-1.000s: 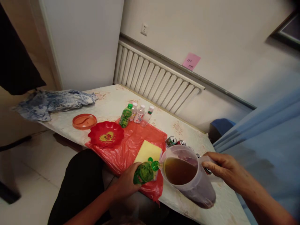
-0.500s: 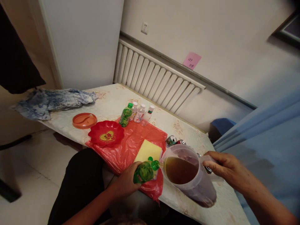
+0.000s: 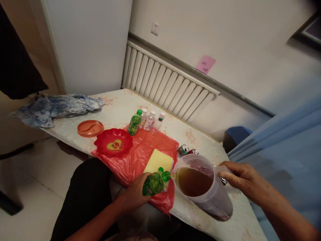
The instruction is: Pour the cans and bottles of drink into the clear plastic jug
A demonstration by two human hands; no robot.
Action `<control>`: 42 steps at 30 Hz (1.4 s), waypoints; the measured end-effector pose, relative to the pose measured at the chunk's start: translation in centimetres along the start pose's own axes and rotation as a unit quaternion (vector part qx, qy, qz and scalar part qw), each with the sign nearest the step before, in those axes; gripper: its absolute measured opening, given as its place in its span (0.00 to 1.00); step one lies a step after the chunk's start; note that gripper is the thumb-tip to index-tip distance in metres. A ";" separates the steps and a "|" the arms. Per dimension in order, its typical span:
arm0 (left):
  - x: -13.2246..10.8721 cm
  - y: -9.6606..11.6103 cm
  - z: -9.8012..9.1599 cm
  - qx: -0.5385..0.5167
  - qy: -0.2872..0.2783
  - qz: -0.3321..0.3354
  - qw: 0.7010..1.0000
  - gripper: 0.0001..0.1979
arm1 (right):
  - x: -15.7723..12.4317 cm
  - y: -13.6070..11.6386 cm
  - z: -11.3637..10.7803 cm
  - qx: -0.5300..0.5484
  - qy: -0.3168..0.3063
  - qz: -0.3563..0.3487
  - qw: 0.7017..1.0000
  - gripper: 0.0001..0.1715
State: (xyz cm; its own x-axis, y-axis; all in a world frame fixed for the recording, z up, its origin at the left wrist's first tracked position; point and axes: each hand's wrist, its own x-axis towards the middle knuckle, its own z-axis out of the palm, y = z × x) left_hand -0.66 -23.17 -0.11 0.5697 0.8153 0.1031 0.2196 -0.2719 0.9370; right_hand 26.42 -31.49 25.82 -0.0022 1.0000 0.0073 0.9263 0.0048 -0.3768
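My left hand (image 3: 135, 192) is wrapped round a green plastic bottle (image 3: 153, 184), which tilts with its uncapped neck toward the right. By its handle, my right hand (image 3: 244, 179) grips a translucent plastic pitcher (image 3: 213, 201) with brown liquid (image 3: 194, 181) inside. The pitcher leans left, its spout right at the bottle's mouth; whether liquid is flowing between them I cannot tell. Behind the bottle neck, a small green cap (image 3: 161, 169) lies on a yellow cloth (image 3: 159, 160). Under the cloth spreads a red plastic bag (image 3: 140, 149).
A red scalloped plate (image 3: 100, 144) and an orange lid-like dish (image 3: 90, 128) sit to the left. Several bottles, one of them a green bottle (image 3: 134, 123), stand at the back. Drink cans (image 3: 183, 150) are behind the pitcher. A patterned cloth (image 3: 65, 107) lies far left.
The pitcher has shifted very slightly to the right with my right hand. My left hand and the green bottle look nearly still.
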 end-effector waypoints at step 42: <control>0.1 -1.0 0.2 -0.017 0.004 0.015 1.000 0.31 | 0.5 0.2 -0.3 -0.004 -0.049 0.002 0.999 0.31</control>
State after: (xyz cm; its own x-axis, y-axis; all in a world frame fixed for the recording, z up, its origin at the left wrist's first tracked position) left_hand -0.64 -22.95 -1.10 0.5699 0.8109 0.1331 0.1764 -0.2789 0.9440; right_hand 26.73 -31.03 25.99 -0.0354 0.9957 -0.0851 0.9290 0.0014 -0.3701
